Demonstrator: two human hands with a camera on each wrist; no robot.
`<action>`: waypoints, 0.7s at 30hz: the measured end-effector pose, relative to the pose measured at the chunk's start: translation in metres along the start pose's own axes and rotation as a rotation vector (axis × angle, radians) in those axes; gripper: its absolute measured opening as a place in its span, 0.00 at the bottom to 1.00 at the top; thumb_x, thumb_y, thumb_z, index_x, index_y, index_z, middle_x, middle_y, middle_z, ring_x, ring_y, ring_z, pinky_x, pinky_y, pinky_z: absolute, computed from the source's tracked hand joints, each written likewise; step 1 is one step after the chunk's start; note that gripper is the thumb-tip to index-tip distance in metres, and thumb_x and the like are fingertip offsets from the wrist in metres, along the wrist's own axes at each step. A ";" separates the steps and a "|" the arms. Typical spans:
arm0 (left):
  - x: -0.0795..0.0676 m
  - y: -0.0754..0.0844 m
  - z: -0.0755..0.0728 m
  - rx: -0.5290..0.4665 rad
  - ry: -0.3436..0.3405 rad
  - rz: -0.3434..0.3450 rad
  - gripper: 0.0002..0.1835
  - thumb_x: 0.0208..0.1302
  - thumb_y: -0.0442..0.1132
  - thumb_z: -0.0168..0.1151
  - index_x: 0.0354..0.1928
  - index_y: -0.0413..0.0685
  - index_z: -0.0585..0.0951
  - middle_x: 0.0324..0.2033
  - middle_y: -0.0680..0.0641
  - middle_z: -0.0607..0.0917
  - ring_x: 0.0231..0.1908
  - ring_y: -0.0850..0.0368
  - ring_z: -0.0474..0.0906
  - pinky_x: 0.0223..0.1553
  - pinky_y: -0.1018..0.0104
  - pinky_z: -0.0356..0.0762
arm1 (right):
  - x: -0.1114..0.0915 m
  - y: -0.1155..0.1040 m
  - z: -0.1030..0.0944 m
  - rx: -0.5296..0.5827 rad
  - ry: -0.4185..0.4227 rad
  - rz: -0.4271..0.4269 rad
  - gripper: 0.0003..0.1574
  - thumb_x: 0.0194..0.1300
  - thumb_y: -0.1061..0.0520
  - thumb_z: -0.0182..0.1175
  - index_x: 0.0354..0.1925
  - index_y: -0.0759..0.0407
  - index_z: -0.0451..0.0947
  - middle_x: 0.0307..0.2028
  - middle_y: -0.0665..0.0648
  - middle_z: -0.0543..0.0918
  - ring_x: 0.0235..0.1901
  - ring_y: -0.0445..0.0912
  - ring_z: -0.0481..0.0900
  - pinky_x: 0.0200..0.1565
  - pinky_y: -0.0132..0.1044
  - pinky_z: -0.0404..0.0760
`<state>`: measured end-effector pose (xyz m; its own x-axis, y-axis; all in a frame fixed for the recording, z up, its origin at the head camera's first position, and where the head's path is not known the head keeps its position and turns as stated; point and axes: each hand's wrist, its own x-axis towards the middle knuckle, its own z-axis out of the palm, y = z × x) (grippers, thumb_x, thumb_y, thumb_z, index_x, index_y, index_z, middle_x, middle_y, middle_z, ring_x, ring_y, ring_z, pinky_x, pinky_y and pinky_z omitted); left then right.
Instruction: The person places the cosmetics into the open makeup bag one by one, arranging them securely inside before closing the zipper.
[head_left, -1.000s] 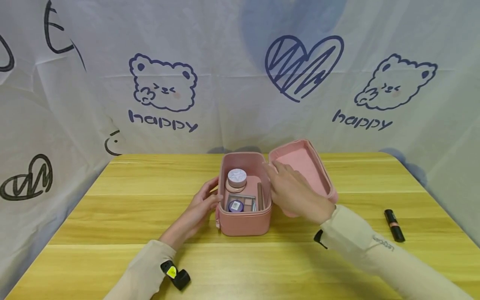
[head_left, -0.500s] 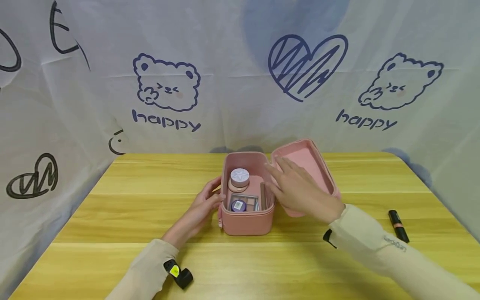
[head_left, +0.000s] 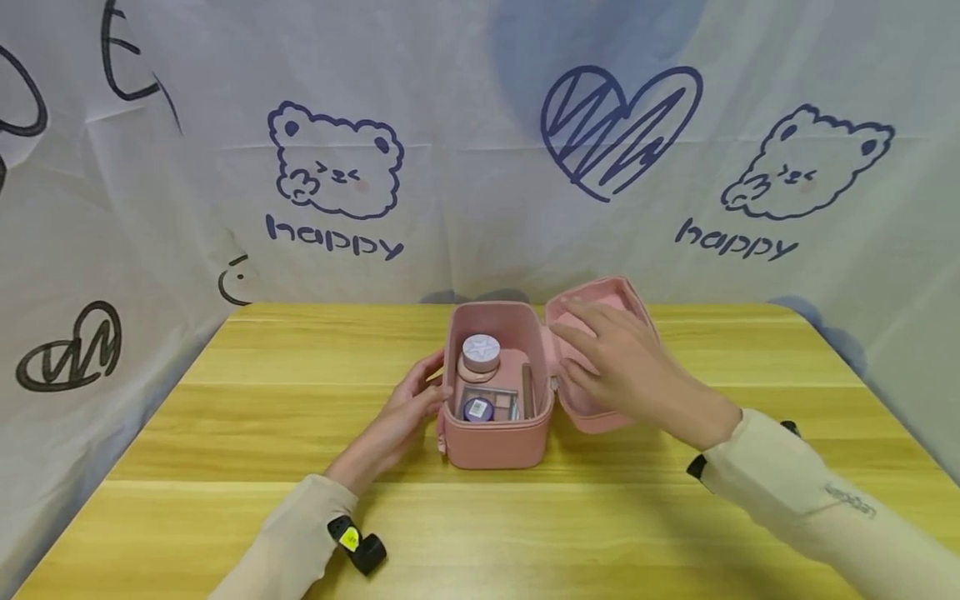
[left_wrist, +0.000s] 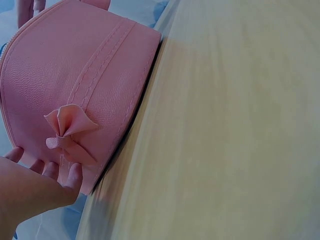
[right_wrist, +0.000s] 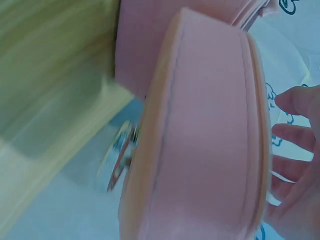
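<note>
A pink makeup case (head_left: 497, 446) stands upright on the table with its lid (head_left: 592, 423) folded out to the right. Inside lie a white round jar (head_left: 481, 353) on a pink round piece, an eyeshadow palette (head_left: 504, 402), a small purple pot (head_left: 477, 409) and a slim brown stick (head_left: 527, 390). My left hand (head_left: 405, 417) touches the case's left wall; in the left wrist view its fingertips rest beside a pink bow (left_wrist: 70, 132). Over the lid's inside, my right hand (head_left: 618, 358) spreads its fingers and holds nothing; contact with the lid is unclear.
A black tube (head_left: 791, 428) lies on the wooden table (head_left: 262, 433) to the right, mostly hidden behind my right sleeve. A printed cloth (head_left: 465, 208) hangs behind the table. A black strap device (head_left: 356, 543) sits on my left wrist.
My right hand has moved right, from the case's right rim to over the lid, and its sleeve now covers most of the black tube. The left hand stays at the case.
</note>
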<state>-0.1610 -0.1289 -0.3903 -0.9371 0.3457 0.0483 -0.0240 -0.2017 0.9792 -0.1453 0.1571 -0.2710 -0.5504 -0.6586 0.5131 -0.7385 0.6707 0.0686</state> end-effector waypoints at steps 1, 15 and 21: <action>0.000 0.000 0.000 0.000 0.001 -0.001 0.37 0.65 0.34 0.52 0.74 0.40 0.52 0.72 0.40 0.52 0.70 0.42 0.51 0.57 0.67 0.66 | -0.001 0.002 -0.002 0.001 0.028 -0.025 0.23 0.54 0.63 0.68 0.50 0.66 0.80 0.52 0.69 0.78 0.54 0.62 0.75 0.55 0.57 0.72; -0.001 -0.002 -0.001 0.013 0.003 -0.001 0.38 0.64 0.35 0.53 0.74 0.40 0.52 0.73 0.41 0.53 0.70 0.42 0.52 0.63 0.57 0.62 | -0.043 0.036 -0.029 -0.116 0.090 0.007 0.47 0.73 0.32 0.33 0.55 0.69 0.78 0.63 0.74 0.68 0.66 0.67 0.59 0.66 0.57 0.56; 0.000 -0.002 -0.002 0.006 0.004 0.003 0.39 0.63 0.35 0.53 0.74 0.40 0.52 0.73 0.41 0.52 0.70 0.42 0.52 0.63 0.57 0.61 | -0.067 0.053 -0.039 -0.173 0.029 0.081 0.51 0.72 0.29 0.28 0.59 0.68 0.75 0.66 0.73 0.63 0.69 0.64 0.54 0.67 0.56 0.51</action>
<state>-0.1612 -0.1303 -0.3924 -0.9386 0.3413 0.0499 -0.0195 -0.1972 0.9802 -0.1324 0.2499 -0.2678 -0.5916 -0.5918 0.5475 -0.6133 0.7711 0.1709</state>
